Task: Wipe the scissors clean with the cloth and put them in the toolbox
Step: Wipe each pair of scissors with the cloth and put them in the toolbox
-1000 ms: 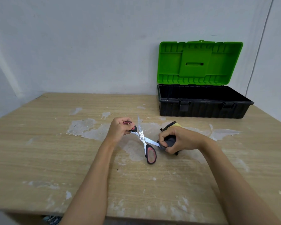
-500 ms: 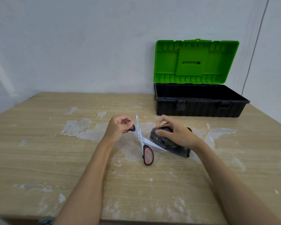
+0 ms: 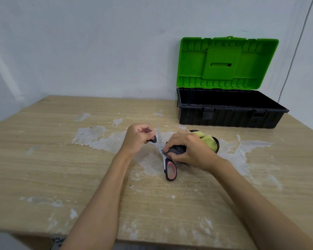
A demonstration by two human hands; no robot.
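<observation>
Your right hand (image 3: 188, 150) slid the cloth (image 3: 209, 142) back to the pivot, pinching a blade; left hand (image 3: 136, 138) grips a handle. Scissors (image 3: 167, 164) splayed mid-bench, wiping unfinished; toolbox (image 3: 231, 116) open at far right edge.

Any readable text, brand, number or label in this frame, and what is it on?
None can be read.
Toolbox, lid included: moulded ribs and a slot only, no lettering visible.
Scissors: there may be a faint mark on the blade, too small and blurred to read.
Cloth, table and wall: no print.
</observation>
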